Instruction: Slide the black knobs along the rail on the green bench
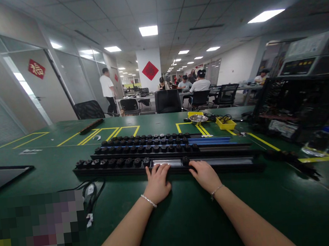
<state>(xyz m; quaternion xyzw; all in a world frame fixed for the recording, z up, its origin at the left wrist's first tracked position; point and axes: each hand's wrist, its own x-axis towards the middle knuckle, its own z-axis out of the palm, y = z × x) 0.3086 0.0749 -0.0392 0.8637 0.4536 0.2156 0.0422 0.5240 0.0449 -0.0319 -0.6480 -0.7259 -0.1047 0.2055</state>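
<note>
The left hand (157,184) covers a stretch of the front rail (230,160), and whether the right hand (206,176) touches the lone black piece (185,160) beside its fingertips cannot be told. The fine shape of the pieces in rows is too small to read. Both forearms run off the bottom edge, a flat black panel (2,179) is cut by the left edge, and coarse pixels (41,233) mask whatever lies at lower left. The dark equipment (292,105) at right is murky inside; the distant co-workers' (201,83) handiwork is too small to make out.
</note>
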